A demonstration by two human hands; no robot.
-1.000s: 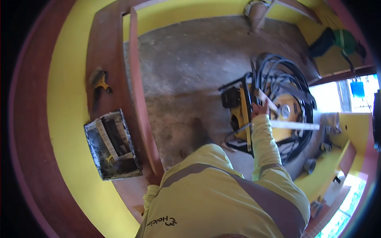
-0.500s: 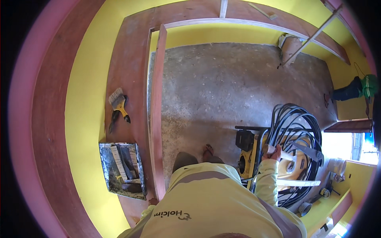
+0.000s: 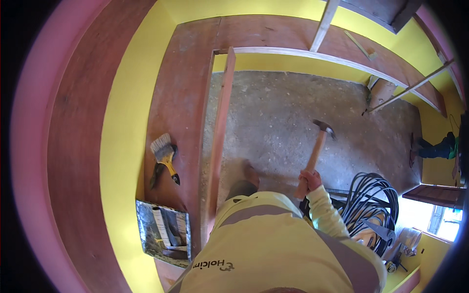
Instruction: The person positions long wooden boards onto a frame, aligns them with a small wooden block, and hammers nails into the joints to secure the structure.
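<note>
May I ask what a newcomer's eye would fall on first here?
Probably the hammer, held out over the grey floor in the right grip. Next might come the large black coil at lower right, and the wide brush lying on the reddish-brown ledge at left.

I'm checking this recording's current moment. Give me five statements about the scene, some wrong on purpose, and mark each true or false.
1. The right hand grips a hammer by its wooden handle. True.
2. The wide brush lies inside the speckled tray. False: the wide brush lies on the reddish-brown surface, outside the speckled tray.
3. A coil of black hose is on the person's right side. True.
4. The hammer's head touches the long wooden board. False: the head is well apart from the long wooden board.
5. The person wears a pale yellow top with grey bands. True.
</note>
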